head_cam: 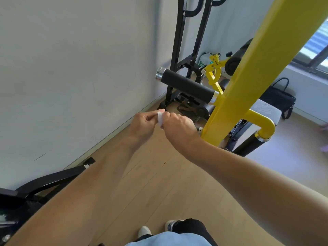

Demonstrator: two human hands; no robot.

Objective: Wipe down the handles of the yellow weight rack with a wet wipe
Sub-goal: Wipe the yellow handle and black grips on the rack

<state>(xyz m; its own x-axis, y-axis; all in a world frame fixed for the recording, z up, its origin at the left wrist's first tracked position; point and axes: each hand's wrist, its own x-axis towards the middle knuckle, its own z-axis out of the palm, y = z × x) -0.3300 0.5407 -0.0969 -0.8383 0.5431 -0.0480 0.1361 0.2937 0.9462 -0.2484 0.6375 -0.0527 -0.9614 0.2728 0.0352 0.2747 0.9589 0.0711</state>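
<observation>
The wet wipe (160, 118) is a small white fold pinched between both hands, held in the air just left of the yellow weight rack's post (252, 71) and below its black foam handle (187, 87). Only a sliver of the wipe shows; most of it is hidden behind the fingers. The left hand (144, 126) has its fingertips closed on the wipe's upper edge, and the right hand (179, 127) is curled shut on the lower part, knuckles toward the camera, so its fingertips cannot be seen.

The black foam handle juts leftward from the post, with a chrome cap at its free end. A second handle (253, 143) hangs to the right of the post on a bent yellow tube, its lower end cut off behind the right forearm. The post's top runs out of the picture. Beyond the post sit a grey bench pad (266, 110) and a dark bag (280, 98), both partly hidden by it. To the post's left, black frame tubes (179, 41) stand against the wall, blurred.
</observation>
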